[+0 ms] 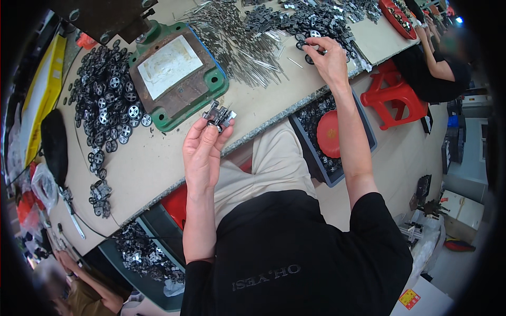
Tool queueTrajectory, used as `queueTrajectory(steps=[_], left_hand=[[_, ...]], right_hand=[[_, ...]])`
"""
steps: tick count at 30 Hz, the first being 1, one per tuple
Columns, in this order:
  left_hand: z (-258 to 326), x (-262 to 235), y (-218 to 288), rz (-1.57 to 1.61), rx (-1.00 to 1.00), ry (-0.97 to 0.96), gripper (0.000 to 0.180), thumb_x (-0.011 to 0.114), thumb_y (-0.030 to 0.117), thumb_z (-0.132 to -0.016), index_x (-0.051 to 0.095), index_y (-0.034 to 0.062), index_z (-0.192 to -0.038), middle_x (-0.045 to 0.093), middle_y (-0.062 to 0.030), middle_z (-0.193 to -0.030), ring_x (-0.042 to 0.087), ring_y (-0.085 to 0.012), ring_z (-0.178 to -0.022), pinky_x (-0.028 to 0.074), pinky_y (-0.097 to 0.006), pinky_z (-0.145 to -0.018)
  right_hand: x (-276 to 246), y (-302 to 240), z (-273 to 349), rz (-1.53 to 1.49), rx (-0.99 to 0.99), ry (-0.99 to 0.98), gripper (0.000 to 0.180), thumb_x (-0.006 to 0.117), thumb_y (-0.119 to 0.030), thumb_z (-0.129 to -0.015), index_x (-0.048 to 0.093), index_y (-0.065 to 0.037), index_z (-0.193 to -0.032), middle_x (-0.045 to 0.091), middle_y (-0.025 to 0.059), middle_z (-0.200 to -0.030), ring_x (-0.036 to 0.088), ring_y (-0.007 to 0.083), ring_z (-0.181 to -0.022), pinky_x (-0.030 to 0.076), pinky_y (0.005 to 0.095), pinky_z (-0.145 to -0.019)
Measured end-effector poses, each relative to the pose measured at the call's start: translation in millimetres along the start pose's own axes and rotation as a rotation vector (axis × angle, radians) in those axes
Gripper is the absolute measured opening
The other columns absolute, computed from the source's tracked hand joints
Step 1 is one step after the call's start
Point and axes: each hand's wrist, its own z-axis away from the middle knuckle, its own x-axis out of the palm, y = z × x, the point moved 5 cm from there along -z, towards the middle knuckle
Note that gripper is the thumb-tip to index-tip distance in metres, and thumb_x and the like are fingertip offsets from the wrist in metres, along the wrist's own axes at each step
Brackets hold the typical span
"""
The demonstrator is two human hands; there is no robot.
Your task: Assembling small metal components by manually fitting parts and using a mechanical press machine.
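My left hand [203,150] holds a small grey metal part with black wheels [219,116] pinched at its fingertips, just in front of the green press base [176,73]. Far across the bench my right hand [329,60] reaches into a heap of small black and grey parts [311,21], its fingers closed on one small black piece. Thin metal pins [237,42] lie in a pile between both hands.
A pile of black toy wheels [108,102] covers the bench's left side. Bins of parts [145,255] and a tray with a red dish [329,134] sit under the bench edge. A red stool [395,100] and another person [437,63] are at the right.
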Motion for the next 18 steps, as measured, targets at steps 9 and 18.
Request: queueTrajectory(steps=[9, 18], left_hand=[[0.9, 0.8, 0.9, 0.001, -0.012, 0.004, 0.024, 0.053, 0.004, -0.088, 0.050, -0.0030, -0.110, 0.059, -0.0164, -0.105, 0.059, -0.0271, -0.098, 0.050, -0.033, -0.086], [1.2, 1.2, 0.5, 0.005, -0.018, 0.001, 0.022, 0.053, 0.004, -0.088, 0.050, -0.0021, -0.109, 0.059, -0.0160, -0.104, 0.059, -0.0273, -0.098, 0.050, -0.033, -0.086]], right_hand=[[2.8, -24.4, 7.2, 0.013, -0.062, -0.321, 0.023, 0.065, -0.020, -0.074, 0.065, -0.004, -0.091, 0.063, 0.0069, -0.090, 0.055, 0.0214, -0.076, 0.045, 0.0305, -0.069], [15.8, -32.1, 0.3, 0.136, -0.253, -0.567, 0.034, 0.063, -0.008, -0.072, 0.060, -0.005, -0.105, 0.060, 0.0098, -0.097, 0.054, 0.0257, -0.091, 0.043, 0.0347, -0.083]])
